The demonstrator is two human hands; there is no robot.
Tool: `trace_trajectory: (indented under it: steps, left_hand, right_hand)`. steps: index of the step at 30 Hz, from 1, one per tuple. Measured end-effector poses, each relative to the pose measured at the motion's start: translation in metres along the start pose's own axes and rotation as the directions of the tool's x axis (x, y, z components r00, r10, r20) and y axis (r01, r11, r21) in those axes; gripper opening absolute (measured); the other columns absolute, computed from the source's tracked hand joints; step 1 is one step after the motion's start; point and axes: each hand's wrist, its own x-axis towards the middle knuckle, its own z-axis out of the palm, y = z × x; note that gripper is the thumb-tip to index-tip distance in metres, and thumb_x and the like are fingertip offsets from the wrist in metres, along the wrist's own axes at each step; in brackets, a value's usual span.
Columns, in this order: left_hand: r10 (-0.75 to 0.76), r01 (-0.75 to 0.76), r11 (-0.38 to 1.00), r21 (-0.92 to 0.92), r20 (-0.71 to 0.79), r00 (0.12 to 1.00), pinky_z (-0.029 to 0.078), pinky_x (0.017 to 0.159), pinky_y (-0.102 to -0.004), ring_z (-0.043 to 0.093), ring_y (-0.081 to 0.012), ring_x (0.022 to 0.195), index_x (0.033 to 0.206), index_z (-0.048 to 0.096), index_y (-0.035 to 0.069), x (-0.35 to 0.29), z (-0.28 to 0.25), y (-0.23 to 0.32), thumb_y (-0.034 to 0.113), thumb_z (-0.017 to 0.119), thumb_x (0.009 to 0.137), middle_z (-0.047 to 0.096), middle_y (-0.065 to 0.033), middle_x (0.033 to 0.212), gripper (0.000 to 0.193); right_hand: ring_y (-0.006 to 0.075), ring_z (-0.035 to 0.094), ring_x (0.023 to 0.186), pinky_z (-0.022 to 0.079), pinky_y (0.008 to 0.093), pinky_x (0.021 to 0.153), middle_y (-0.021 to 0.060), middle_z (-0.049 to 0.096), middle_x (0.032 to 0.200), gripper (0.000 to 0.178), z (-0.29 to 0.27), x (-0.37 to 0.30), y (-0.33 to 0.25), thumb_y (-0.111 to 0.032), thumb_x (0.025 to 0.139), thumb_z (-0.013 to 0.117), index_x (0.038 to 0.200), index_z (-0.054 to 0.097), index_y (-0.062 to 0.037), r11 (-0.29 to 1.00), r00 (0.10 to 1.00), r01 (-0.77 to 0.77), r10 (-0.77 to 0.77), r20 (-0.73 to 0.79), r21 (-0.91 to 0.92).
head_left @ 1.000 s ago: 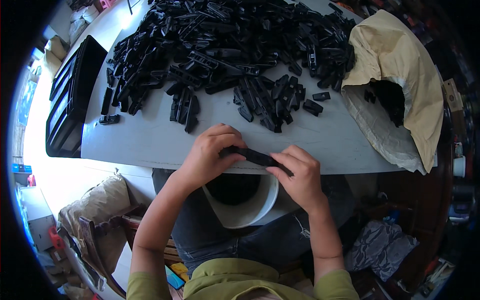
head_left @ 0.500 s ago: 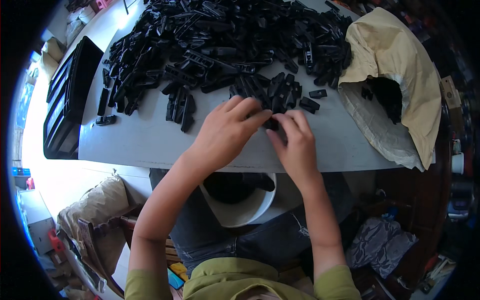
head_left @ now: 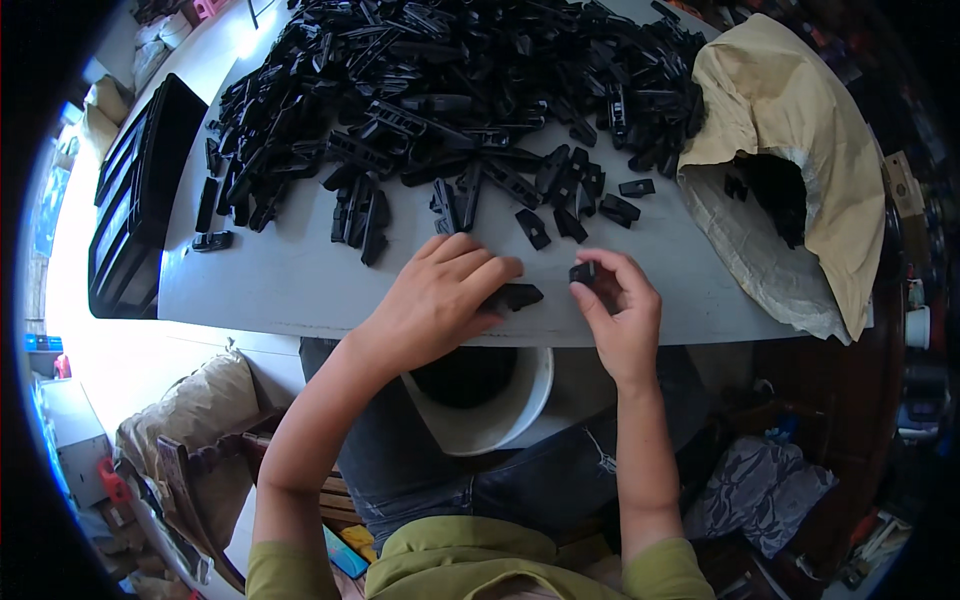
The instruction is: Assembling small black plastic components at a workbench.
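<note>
My left hand (head_left: 437, 292) is closed around a long black plastic part (head_left: 520, 296), whose tip sticks out to the right of the fingers, low over the table's near edge. Between thumb and fingers, my right hand (head_left: 625, 300) pinches a small black block-like plastic piece (head_left: 581, 272). A gap separates the two parts. Just beyond my hands lie a few loose small black pieces (head_left: 533, 229). Farther back, a large heap of black plastic parts (head_left: 430, 100) covers the grey table (head_left: 290, 290).
A kraft paper sack (head_left: 800, 110) lies at the right with black pieces inside its mouth. To the left stands a black plastic crate (head_left: 140, 200). A white bucket (head_left: 530, 410) with dark contents sits below the table edge, between my legs. A camouflage-patterned cloth (head_left: 765, 495) is at lower right.
My hands have drawn apart and come nearer; the right has shifted right with the small piece. Several small parts by the heap, earlier behind the hands, are now uncovered.
</note>
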Motion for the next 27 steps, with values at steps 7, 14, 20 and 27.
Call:
trace_trajectory:
  steps: [7,14,20,27]
  left_hand:
    - [-0.058,0.041,0.986,-0.159,-0.102,0.993,0.049,0.081,-0.0382,0.057,-0.0279,0.094,0.109,0.065,0.004,-0.021,0.008,-0.004,0.008,0.073,0.078,0.061,-0.0094,0.098,0.032]
    - [-0.115,0.104,0.986,-0.132,-0.076,0.99,0.05,0.082,-0.037,0.058,-0.0277,0.095,0.105,0.068,0.003,-0.02,0.01,-0.004,0.005,0.072,0.078,0.061,-0.012,0.104,0.028]
    - [-0.123,0.094,0.945,-0.314,-0.075,0.99,0.052,0.08,-0.0362,0.063,-0.0284,0.092,0.1,0.071,0.001,-0.021,0.008,-0.016,0.002,0.075,0.073,0.064,-0.0115,0.101,0.027]
    - [-0.154,0.13,0.916,-0.38,-0.034,0.987,0.054,0.08,-0.0352,0.065,-0.0269,0.093,0.098,0.073,0.001,-0.019,0.008,-0.018,0.001,0.076,0.07,0.065,-0.0113,0.1,0.029]
  right_hand:
    - [0.022,0.062,0.086,0.05,0.0296,0.077,0.0095,0.063,0.09,0.027,-0.005,-0.008,-0.007,0.002,0.072,0.075,0.098,0.067,0.0016,0.881,0.983,0.145,-0.179,-0.034,-0.45]
    - [0.026,0.059,0.084,0.047,0.0329,0.075,0.0106,0.06,0.09,0.032,0.012,-0.004,-0.017,-0.002,0.067,0.078,0.098,0.072,-0.0026,0.906,0.951,0.305,-0.273,0.143,-0.293]
    - [0.0251,0.056,0.073,0.044,0.0337,0.072,0.0077,0.061,0.076,0.031,-0.007,0.003,-0.01,-0.005,0.066,0.079,0.097,0.073,-0.0025,0.882,0.923,0.336,-0.237,0.304,-0.331]
    - [0.0224,0.057,0.069,0.039,0.0339,0.067,0.0057,0.061,0.072,0.029,-0.005,0.003,-0.004,-0.013,0.069,0.079,0.096,0.074,-0.0038,0.895,0.913,0.347,-0.255,0.318,-0.281]
